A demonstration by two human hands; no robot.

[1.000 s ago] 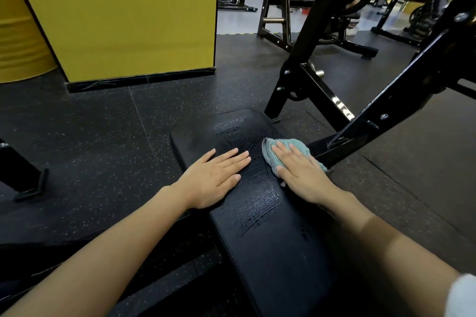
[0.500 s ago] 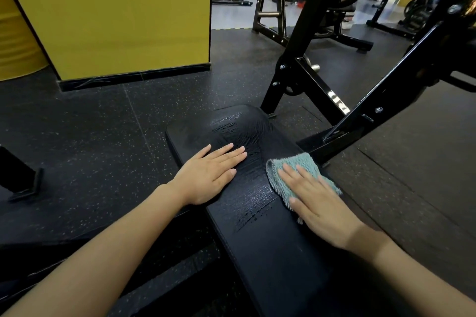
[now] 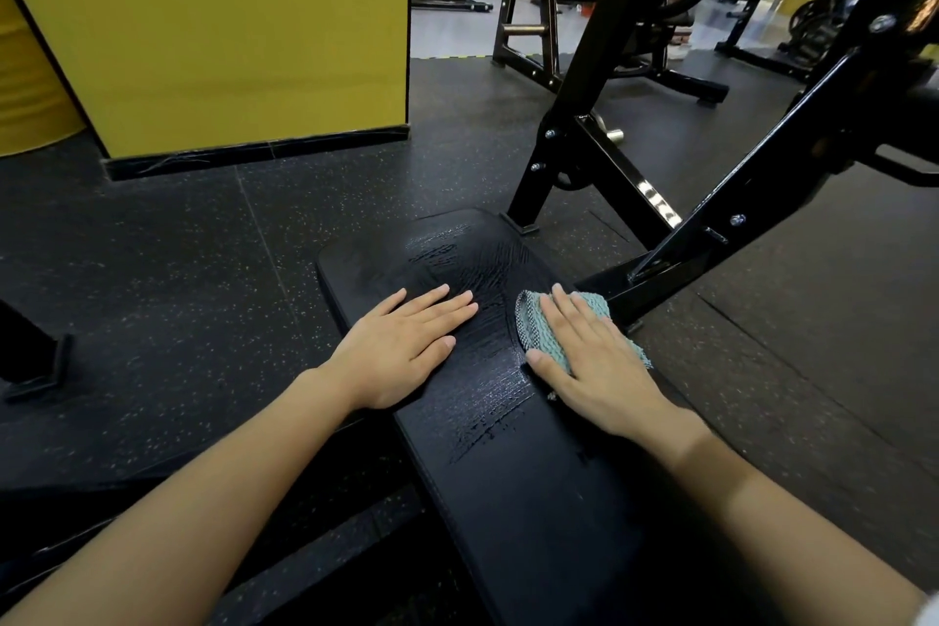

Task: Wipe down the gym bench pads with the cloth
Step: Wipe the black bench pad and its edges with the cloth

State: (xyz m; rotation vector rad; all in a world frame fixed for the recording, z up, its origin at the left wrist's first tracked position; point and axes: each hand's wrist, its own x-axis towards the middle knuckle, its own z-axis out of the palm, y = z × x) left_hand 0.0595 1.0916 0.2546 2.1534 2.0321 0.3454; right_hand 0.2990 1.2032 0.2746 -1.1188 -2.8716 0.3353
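Head view: the cloth [image 3: 579, 320] is pressed flat-fingered by the right hand [image 3: 592, 366] mid-wipe, the pad [image 3: 508, 447] steadied by the flat left hand [image 3: 401, 351]; dry nearer areas likely need passes next.

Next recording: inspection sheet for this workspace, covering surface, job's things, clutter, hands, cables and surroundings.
Surface: black bench pad, wet streaks down its middle.
Job's things: teal cloth, flat on the pad near its right edge.
Clutter: nothing seen.
Hands: left hand flat on the pad, holding nothing; right hand pressing flat on the cloth.
Cables: nothing seen.
Surroundings: speckled rubber floor, yellow wall, black machine frame on the right.
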